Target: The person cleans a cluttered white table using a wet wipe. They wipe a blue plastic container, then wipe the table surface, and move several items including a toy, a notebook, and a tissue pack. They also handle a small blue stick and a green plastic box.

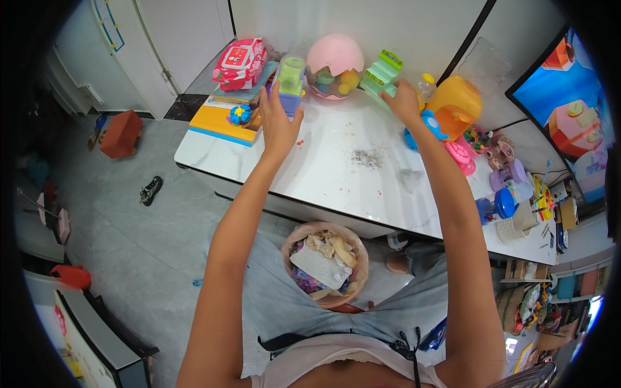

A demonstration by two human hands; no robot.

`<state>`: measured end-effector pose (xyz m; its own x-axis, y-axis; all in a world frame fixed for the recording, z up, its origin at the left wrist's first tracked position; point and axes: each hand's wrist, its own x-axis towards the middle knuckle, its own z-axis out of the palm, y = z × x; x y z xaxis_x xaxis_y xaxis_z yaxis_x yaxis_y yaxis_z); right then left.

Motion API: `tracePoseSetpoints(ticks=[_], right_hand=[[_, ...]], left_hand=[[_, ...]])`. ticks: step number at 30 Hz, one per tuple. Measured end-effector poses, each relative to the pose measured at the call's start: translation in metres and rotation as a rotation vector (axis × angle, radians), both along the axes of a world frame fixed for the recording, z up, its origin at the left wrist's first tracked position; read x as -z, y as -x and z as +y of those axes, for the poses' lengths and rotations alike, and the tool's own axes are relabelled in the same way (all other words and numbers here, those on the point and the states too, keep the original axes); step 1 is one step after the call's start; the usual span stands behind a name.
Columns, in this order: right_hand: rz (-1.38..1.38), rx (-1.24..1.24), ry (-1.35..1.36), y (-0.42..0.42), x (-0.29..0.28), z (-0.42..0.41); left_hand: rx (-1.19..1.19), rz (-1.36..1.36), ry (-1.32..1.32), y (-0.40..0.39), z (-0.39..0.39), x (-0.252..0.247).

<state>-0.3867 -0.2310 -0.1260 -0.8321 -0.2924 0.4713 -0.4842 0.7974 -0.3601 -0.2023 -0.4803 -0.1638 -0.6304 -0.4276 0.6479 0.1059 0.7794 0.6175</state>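
Note:
My left hand (pixel 281 116) reaches over the white marbled tabletop (pixel 325 160), fingers apart, beside a purple and green container with a clear top (pixel 291 77); whether the fingertips touch it is not clear. My right hand (pixel 401 104) is at the right edge of a pale green plastic item with bright green parts (pixel 383 77); its fingers are bent, and the grip cannot be made out. Between the hands, at the wall, stands a pink-topped clear ball (pixel 335 65) with coloured things inside. A small heap of dark shavings (pixel 367 158) lies on the tabletop.
Books (pixel 223 123), a blue toy ball (pixel 240 114) and a pink wipes pack (pixel 240 63) sit at left. An orange container (pixel 456 104), toys, jars and a screen (pixel 567 111) stand at right. A lined waste bin (pixel 325 264) stands between my legs.

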Motion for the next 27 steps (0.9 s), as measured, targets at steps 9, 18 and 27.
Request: tracePoseSetpoints(ticks=[9, 18, 27], right_hand=[[-0.023, -0.080, -0.073, 0.018, 0.004, -0.001], [-0.100, -0.117, 0.019, 0.040, 0.030, -0.008], [0.036, -0.043, -0.250, 0.043, 0.030, -0.024]], left_hand=[[0.035, -0.067, 0.036, -0.002, 0.002, -0.010], [-0.066, -0.048, -0.001, 0.023, -0.015, -0.008], [-0.118, -0.116, -0.034, 0.030, -0.022, -0.009]])
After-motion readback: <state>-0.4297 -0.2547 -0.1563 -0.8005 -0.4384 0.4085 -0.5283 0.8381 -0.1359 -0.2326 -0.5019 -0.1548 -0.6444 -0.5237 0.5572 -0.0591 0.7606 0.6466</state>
